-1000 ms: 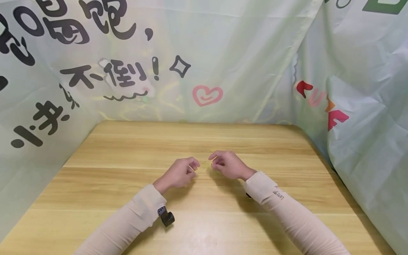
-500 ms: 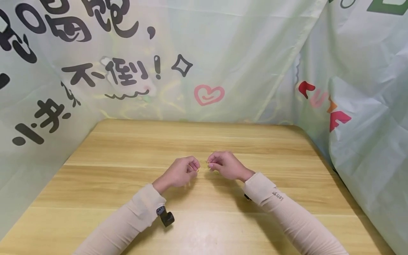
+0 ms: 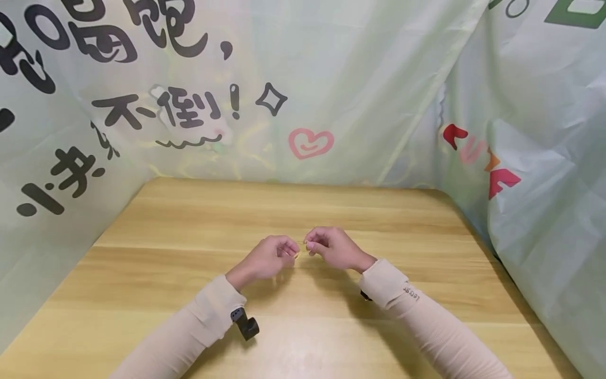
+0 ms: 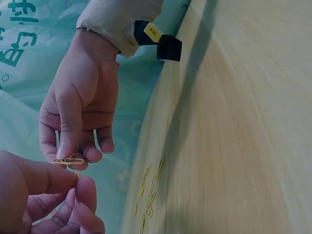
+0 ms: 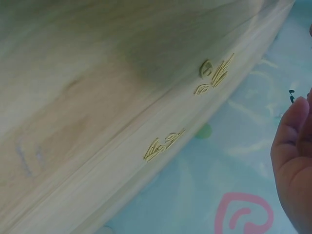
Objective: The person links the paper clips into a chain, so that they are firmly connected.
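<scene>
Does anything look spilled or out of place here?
Nothing looks broken. The gold paper clips lie at different angles in two loose groups on the wood-grain table, a bit untidy. The printed cloth hangs creased at the right. Neither seems a real problem.

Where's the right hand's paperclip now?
In the left wrist view, the paperclip is at lower left, pinched by the right hand just above the left hand.
</scene>
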`<state>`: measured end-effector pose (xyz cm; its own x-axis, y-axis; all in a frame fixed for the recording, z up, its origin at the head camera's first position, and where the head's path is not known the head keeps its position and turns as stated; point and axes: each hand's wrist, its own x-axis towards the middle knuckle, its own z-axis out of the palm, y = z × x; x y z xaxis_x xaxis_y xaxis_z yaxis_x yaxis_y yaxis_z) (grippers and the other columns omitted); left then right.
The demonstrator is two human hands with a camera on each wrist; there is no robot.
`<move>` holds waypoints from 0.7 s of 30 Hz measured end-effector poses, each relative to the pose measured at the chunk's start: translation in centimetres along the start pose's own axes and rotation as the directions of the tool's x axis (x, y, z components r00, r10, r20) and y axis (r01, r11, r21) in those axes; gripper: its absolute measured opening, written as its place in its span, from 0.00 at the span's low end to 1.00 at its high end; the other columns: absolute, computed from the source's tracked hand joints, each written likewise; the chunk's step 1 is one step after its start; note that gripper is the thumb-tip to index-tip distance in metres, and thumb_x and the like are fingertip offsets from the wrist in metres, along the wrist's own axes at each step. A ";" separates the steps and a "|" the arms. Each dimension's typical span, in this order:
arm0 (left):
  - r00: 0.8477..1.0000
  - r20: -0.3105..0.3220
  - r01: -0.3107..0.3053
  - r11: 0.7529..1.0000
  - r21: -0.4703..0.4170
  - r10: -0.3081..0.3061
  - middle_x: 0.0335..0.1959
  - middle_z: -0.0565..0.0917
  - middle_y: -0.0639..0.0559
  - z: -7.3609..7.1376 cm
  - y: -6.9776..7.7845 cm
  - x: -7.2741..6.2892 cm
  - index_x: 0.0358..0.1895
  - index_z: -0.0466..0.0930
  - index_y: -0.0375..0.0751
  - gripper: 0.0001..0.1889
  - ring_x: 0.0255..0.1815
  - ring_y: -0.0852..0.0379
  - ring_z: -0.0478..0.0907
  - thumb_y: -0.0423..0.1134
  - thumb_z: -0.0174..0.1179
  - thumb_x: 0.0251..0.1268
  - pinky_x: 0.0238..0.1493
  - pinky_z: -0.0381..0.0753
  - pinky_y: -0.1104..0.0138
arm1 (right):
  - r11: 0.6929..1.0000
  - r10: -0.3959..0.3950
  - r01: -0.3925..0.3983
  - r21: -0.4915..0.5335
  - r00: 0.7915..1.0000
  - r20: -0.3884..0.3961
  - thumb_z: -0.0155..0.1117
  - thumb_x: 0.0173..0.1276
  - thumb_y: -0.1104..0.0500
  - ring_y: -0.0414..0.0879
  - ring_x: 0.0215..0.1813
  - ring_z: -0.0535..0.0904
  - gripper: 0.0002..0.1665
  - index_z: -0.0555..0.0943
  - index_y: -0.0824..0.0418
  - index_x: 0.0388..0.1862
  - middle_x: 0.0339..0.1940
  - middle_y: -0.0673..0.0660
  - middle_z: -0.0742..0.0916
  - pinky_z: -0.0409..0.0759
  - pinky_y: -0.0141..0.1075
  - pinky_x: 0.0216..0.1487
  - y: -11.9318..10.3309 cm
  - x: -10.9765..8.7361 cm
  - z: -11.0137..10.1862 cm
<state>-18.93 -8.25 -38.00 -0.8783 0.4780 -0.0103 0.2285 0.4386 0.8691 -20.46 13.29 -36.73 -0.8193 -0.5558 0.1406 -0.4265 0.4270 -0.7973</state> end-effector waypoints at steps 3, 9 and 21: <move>1.000 -0.002 -0.015 1.000 -0.014 0.015 0.38 0.80 0.52 -0.1 0.0 0.2 0.46 0.80 0.38 0.10 0.42 0.55 0.77 0.29 0.58 0.62 0.49 0.77 0.59 | 1.000 0.009 -0.009 0.017 1.000 0.004 0.58 0.71 0.69 0.58 0.37 0.83 0.06 0.79 0.70 0.43 0.33 0.59 0.86 0.82 0.43 0.37 -0.1 0.2 0.0; 1.000 0.003 -0.001 0.997 -0.078 0.002 0.39 0.80 0.48 -0.2 0.3 0.1 0.46 0.80 0.35 0.11 0.42 0.54 0.77 0.28 0.58 0.61 0.48 0.78 0.61 | 0.997 0.011 -0.012 0.070 1.000 0.020 0.58 0.69 0.71 0.60 0.38 0.83 0.06 0.78 0.70 0.44 0.35 0.64 0.85 0.82 0.50 0.41 0.0 0.2 0.1; 0.997 0.026 0.076 0.977 -0.198 -0.072 0.40 0.81 0.43 -0.2 0.4 0.2 0.47 0.80 0.34 0.10 0.38 0.54 0.79 0.26 0.58 0.62 0.42 0.80 0.62 | 0.989 -0.007 0.004 0.147 1.000 0.026 0.59 0.68 0.73 0.55 0.39 0.83 0.10 0.74 0.70 0.46 0.37 0.66 0.83 0.82 0.45 0.43 -0.6 0.0 0.3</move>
<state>-19.09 -8.11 -37.54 -0.8813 0.4647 -0.0861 0.0734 0.3144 0.9464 -20.16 12.85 -36.42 -0.8058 -0.5774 0.1311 -0.3684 0.3156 -0.8745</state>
